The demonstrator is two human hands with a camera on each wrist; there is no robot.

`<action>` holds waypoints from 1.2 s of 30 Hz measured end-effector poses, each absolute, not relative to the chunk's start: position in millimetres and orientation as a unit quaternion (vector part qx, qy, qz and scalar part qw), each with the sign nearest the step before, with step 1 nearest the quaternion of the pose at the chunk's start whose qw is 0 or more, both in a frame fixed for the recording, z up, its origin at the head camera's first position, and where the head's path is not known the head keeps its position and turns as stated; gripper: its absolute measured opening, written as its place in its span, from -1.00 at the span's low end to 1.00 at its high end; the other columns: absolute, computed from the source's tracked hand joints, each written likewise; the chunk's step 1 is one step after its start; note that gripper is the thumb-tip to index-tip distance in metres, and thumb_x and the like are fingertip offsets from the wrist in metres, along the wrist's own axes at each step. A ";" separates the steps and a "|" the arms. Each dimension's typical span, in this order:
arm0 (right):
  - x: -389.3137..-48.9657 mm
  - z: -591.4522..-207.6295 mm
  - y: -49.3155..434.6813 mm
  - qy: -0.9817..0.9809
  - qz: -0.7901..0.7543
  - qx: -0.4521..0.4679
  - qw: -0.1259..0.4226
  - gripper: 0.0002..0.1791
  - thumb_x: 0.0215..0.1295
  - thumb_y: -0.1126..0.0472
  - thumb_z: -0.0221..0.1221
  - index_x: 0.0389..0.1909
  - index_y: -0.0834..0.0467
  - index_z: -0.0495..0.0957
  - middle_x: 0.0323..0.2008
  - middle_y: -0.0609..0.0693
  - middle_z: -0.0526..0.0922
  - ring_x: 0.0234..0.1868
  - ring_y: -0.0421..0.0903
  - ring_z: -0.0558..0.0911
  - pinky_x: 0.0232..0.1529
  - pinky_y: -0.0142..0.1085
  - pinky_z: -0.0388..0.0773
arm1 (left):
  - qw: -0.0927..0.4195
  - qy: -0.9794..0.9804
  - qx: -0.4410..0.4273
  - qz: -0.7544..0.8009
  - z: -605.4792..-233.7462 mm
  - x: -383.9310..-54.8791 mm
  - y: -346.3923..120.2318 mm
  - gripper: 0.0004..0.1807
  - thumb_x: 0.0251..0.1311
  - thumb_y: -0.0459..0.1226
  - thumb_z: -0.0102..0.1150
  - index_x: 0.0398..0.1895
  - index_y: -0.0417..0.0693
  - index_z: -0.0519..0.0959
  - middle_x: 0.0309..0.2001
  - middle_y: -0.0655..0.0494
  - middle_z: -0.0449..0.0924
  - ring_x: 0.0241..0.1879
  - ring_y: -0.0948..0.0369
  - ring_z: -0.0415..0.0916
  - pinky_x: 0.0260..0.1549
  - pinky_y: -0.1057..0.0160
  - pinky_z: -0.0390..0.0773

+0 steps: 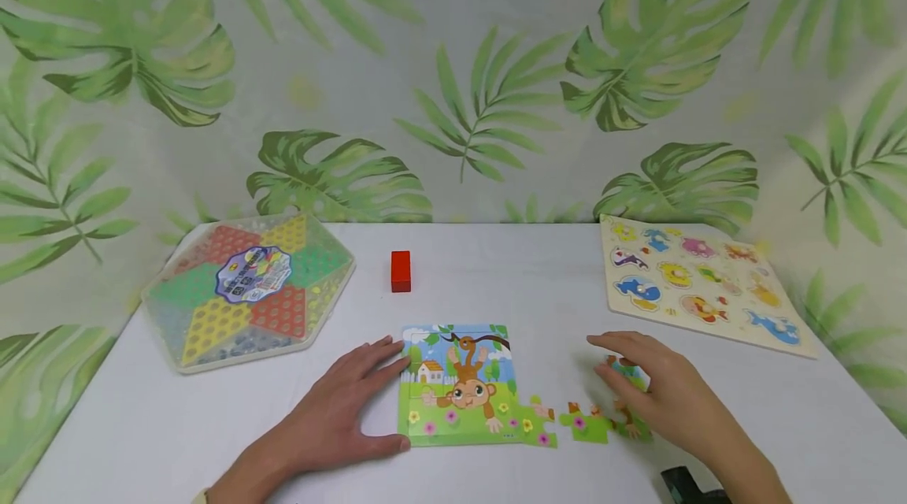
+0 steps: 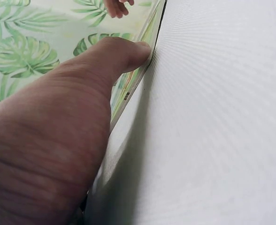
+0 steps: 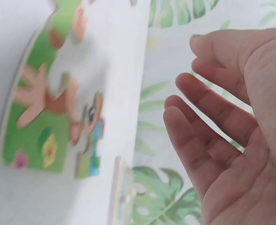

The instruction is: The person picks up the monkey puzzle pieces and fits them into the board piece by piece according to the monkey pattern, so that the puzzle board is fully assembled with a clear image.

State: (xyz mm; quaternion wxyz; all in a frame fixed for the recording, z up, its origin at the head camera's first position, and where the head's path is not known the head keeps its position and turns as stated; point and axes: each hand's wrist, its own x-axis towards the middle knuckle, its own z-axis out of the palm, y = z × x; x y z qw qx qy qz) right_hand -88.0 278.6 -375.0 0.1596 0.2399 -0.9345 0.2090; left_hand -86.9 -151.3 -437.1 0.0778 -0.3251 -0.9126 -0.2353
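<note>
A jigsaw puzzle [image 1: 460,386] with a monkey hanging from a branch lies flat at the table's middle. My left hand [image 1: 329,413] rests along its left side, fingers spread, thumb at the lower left corner; the left wrist view shows the thumb [image 2: 128,54] on the puzzle's edge. Puzzle pieces [image 1: 534,424] lie against its lower right side. Further right are a green piece [image 1: 588,425] and others partly hidden under my right hand [image 1: 666,382]. That hand hovers, thumb and fingers apart; the right wrist view shows nothing in it, with puzzle pieces [image 3: 39,126] beside it.
A hexagonal Chinese checkers board [image 1: 201,252] lies at the back left. Behind the puzzle stands a small red block [image 1: 401,272]. At the back right is a wooden peg puzzle [image 1: 680,315] with sea animals. A black object [image 1: 683,486] shows by the right wrist.
</note>
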 end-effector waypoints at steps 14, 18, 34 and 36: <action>-92.4 -386.8 307.0 -0.960 0.205 0.179 0.062 -0.47 0.29 0.06 0.41 0.28 -0.03 0.59 0.20 -0.04 0.65 0.00 -0.01 0.71 -0.11 -0.12 0.74 | 0.073 -0.914 -0.324 -0.232 -436.6 -87.8 -150.9 -0.03 0.06 0.31 0.39 0.49 0.07 0.42 0.52 0.13 0.31 0.54 0.04 0.21 0.45 -0.07 0.31; -95.5 -387.4 309.8 -0.964 0.208 0.164 0.029 -0.43 0.30 -0.02 0.40 0.30 -0.01 0.57 0.22 0.01 0.64 0.02 -0.01 0.71 -0.07 -0.11 0.73 | 0.073 -0.915 -0.323 -0.231 -436.2 -87.1 -151.2 -0.03 0.06 0.31 0.39 0.49 0.07 0.42 0.52 0.14 0.31 0.54 0.04 0.21 0.45 -0.07 0.31; -100.4 -398.3 314.5 -0.971 0.192 0.143 -0.008 -0.44 0.24 0.01 0.44 0.26 0.03 0.60 0.17 -0.01 0.68 0.06 -0.01 0.68 0.00 -0.04 0.70 | 0.069 -0.912 -0.328 -0.236 -435.8 -87.9 -150.5 -0.02 0.08 0.31 0.38 0.50 0.04 0.41 0.53 0.11 0.30 0.55 0.04 0.19 0.47 -0.06 0.27; -101.3 -398.9 314.1 -0.971 0.193 0.144 -0.009 -0.45 0.24 0.01 0.44 0.24 0.02 0.61 0.16 -0.02 0.69 0.08 0.00 0.67 0.01 -0.03 0.70 | 0.069 -0.913 -0.327 -0.235 -436.3 -87.8 -150.8 -0.02 0.07 0.31 0.38 0.50 0.04 0.41 0.53 0.11 0.30 0.55 0.04 0.19 0.47 -0.06 0.27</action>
